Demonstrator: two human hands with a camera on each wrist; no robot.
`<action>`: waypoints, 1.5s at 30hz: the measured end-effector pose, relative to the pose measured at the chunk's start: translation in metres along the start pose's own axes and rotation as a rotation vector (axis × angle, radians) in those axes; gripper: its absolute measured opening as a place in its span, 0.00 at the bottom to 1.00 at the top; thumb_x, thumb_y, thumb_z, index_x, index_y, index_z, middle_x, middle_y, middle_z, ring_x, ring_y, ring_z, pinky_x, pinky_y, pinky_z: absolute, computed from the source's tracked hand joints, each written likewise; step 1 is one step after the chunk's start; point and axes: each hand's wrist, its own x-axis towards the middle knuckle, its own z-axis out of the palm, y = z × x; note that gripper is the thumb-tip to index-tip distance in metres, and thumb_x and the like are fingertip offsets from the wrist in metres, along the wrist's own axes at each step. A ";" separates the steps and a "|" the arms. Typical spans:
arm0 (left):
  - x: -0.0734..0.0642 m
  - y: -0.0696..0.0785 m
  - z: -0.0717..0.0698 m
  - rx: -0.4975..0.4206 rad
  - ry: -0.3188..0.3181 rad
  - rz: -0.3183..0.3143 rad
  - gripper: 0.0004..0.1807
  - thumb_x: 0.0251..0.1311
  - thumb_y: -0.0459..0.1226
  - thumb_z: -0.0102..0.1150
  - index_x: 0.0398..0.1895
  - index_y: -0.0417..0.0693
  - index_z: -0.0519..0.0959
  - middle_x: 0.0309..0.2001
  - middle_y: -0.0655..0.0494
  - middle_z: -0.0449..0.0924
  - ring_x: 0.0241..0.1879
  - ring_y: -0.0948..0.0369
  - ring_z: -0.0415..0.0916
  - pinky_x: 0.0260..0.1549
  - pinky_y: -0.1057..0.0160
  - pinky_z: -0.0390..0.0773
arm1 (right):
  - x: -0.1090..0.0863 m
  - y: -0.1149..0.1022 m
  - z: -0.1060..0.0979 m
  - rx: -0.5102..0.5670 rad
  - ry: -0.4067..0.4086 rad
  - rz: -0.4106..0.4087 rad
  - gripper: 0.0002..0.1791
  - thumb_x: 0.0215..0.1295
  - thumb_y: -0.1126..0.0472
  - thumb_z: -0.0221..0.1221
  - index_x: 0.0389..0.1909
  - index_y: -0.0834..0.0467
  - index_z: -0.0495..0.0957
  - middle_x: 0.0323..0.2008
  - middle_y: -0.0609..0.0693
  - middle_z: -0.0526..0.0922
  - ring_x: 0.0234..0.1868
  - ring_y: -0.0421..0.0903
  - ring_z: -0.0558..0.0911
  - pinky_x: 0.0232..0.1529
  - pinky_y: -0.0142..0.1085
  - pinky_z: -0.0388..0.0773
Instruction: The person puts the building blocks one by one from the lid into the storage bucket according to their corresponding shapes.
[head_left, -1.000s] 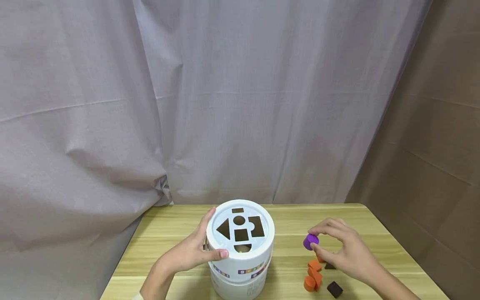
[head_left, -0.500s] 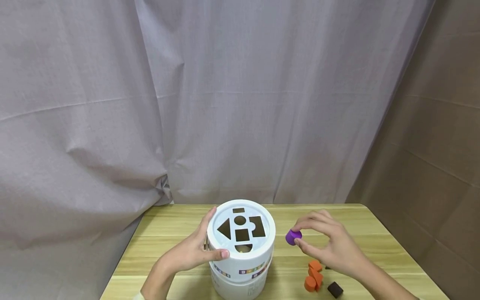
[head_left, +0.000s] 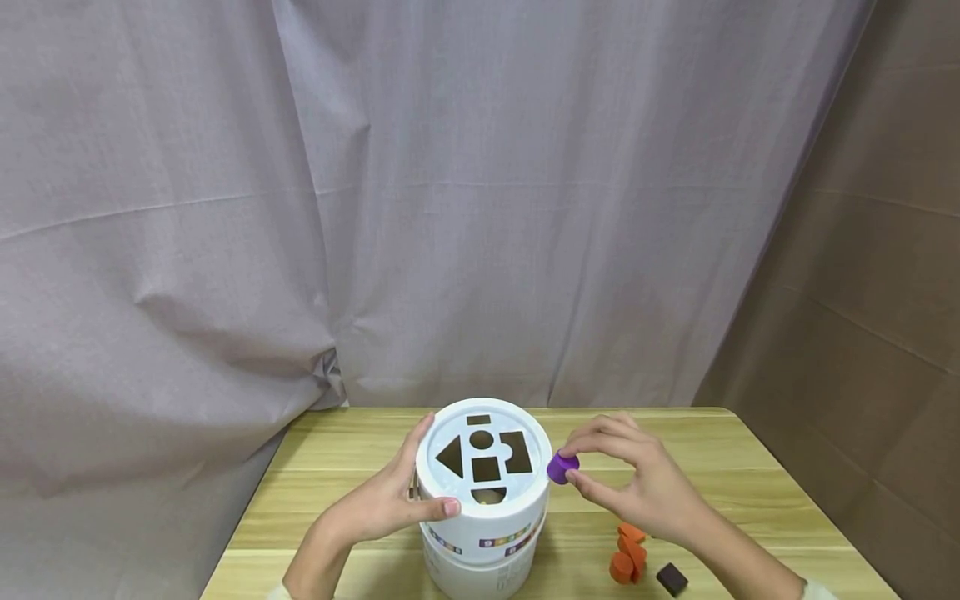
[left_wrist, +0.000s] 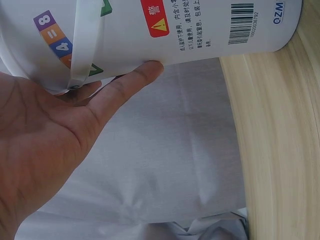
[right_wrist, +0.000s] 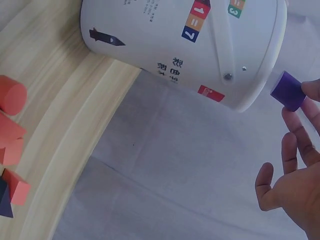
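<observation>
A white shape-sorter bucket [head_left: 467,575] stands upright, its pale lid [head_left: 519,492] cut with several shaped holes. My left hand [head_left: 382,500] holds the bucket's left side, thumb at the front of the rim and fingers round the side toward the back. The left wrist view has the left hand [left_wrist: 55,135] against the printed wall near the bucket's strap handle [left_wrist: 85,40]. Between thumb and fingertips, my right hand [head_left: 637,471] pinches a purple cylinder block [head_left: 562,468] beside the lid's right rim. In the right wrist view the purple cylinder [right_wrist: 288,91] looks slightly apart from the rim.
Several orange blocks [head_left: 621,567] lie on the wooden table [head_left: 360,450], right of the bucket. A dark block [head_left: 672,579] sits near them. A dark pointed block [right_wrist: 5,195] shows in the right wrist view. Grey curtain [head_left: 450,250] hangs behind the table.
My right hand has carried the purple cylinder leftward from above the loose blocks to the lid's right rim. The left hand stays on the bucket.
</observation>
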 end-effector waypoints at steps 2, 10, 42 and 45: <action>0.000 0.000 0.000 -0.001 -0.001 0.000 0.72 0.64 0.49 0.81 0.93 0.54 0.32 0.90 0.34 0.42 0.88 0.35 0.47 0.83 0.26 0.51 | 0.001 -0.001 0.002 0.011 -0.002 0.003 0.24 0.57 0.67 0.82 0.49 0.40 0.91 0.50 0.34 0.90 0.55 0.38 0.81 0.57 0.32 0.76; -0.001 0.000 0.000 -0.011 -0.001 0.007 0.72 0.63 0.48 0.82 0.93 0.54 0.32 0.90 0.33 0.42 0.88 0.35 0.47 0.83 0.26 0.51 | 0.007 -0.005 0.010 0.035 -0.011 0.010 0.23 0.58 0.66 0.82 0.49 0.39 0.91 0.50 0.33 0.90 0.55 0.38 0.81 0.57 0.35 0.76; -0.002 -0.001 0.001 -0.026 -0.006 -0.002 0.72 0.64 0.49 0.81 0.93 0.56 0.31 0.90 0.33 0.44 0.88 0.35 0.50 0.83 0.28 0.52 | 0.027 -0.011 0.041 0.102 -0.016 -0.021 0.19 0.60 0.62 0.82 0.49 0.41 0.91 0.49 0.39 0.92 0.52 0.40 0.80 0.56 0.38 0.80; -0.002 0.000 0.000 -0.026 -0.008 -0.003 0.73 0.64 0.50 0.81 0.93 0.56 0.31 0.90 0.34 0.43 0.88 0.36 0.49 0.84 0.28 0.52 | 0.029 -0.012 0.043 0.108 -0.018 -0.027 0.18 0.61 0.62 0.81 0.49 0.42 0.91 0.49 0.39 0.92 0.52 0.41 0.80 0.56 0.38 0.80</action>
